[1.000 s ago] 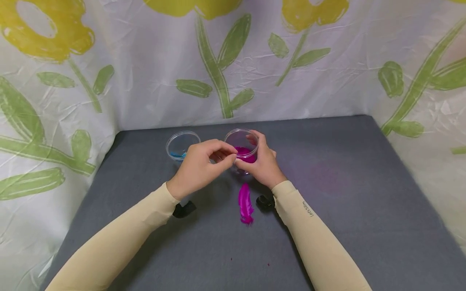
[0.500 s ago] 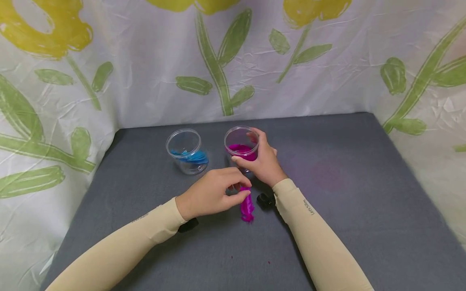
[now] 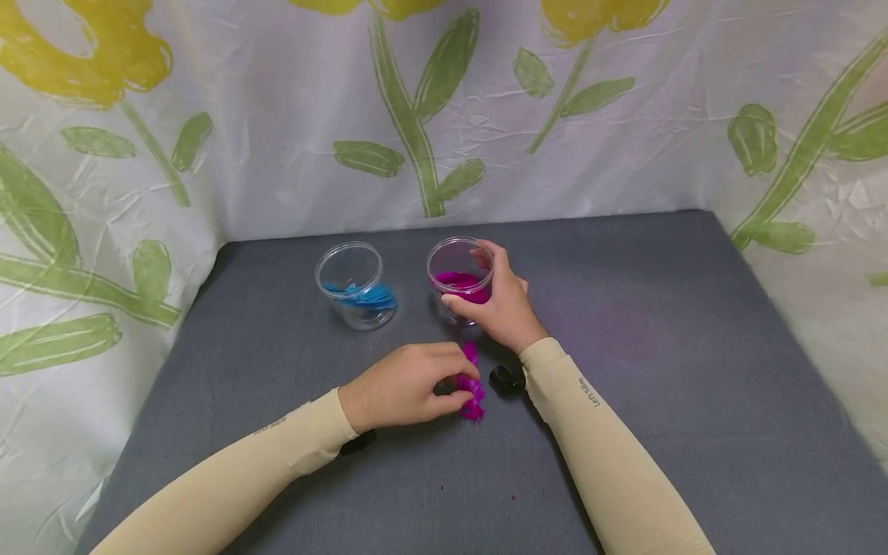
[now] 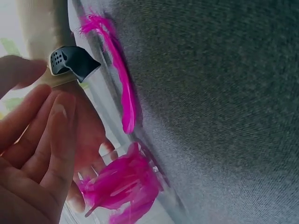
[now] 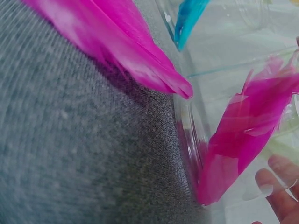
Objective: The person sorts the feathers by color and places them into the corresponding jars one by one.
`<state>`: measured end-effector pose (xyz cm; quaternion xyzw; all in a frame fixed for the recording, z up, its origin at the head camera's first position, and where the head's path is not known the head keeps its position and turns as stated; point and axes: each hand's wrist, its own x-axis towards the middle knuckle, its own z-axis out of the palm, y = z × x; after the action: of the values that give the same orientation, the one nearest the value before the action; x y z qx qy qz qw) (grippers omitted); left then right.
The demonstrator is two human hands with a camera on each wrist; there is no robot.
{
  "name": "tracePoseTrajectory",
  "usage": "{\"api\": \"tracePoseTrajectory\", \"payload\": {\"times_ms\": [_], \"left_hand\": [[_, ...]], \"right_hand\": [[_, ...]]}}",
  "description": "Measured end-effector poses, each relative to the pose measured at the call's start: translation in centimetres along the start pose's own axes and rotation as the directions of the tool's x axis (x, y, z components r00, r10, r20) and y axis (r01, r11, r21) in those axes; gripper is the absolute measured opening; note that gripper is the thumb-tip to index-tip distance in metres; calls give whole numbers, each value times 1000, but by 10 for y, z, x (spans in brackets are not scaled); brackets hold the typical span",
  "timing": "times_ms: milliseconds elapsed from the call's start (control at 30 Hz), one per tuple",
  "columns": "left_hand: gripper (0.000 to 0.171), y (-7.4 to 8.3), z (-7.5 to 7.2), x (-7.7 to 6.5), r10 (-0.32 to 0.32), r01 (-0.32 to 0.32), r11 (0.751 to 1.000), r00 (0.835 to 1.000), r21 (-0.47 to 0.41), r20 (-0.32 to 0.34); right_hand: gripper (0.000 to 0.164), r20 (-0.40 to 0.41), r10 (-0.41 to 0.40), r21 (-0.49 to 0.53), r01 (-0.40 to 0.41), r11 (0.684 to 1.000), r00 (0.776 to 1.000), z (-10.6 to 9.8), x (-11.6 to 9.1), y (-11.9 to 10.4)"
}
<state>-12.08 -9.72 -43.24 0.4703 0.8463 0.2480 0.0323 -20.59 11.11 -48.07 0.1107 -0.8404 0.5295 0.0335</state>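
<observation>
In the head view, my left hand (image 3: 409, 385) hovers over a magenta feather (image 3: 473, 410) on the table, thumb and fingers parted on either side of it. The left wrist view shows that feather (image 4: 125, 88) lying on the cloth, apart from those fingers. My right hand (image 3: 509, 308) grips the side of a clear plastic cup (image 3: 451, 258), thumb in front and fingers behind. Magenta feathers (image 3: 461, 287) lie inside that cup, and the right wrist view shows them (image 5: 247, 130) through its wall.
Left of the gripped cup stands a second clear cup (image 3: 350, 260) with blue feathers (image 3: 373, 298) in it. A grey cloth (image 3: 659, 432) covers the table, with tiny dark red specks near the front. A flower-printed curtain (image 3: 277, 154) surrounds the back and sides.
My left hand has come away from the cup's rim, down and towards me, to the feather on the table. The right hand keeps its grip on the cup.
</observation>
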Motion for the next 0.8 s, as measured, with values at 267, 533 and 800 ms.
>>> {"api": "tracePoseTrajectory", "payload": {"times_ms": [267,533,800], "left_hand": [[21,1,8,0,71,-76,995,994,63,80],[18,3,15,3,72,-92,988,985,123,158],[20,6,17,6,79,-118,979,970,163,228]], "right_hand": [[103,-3,-1,-3,1,1000,1000,0,0,1],[103,-6,-7,-9,7,1000,1000,0,1,1],[104,-5,-11,-13,11,1000,1000,0,1,1]]}}
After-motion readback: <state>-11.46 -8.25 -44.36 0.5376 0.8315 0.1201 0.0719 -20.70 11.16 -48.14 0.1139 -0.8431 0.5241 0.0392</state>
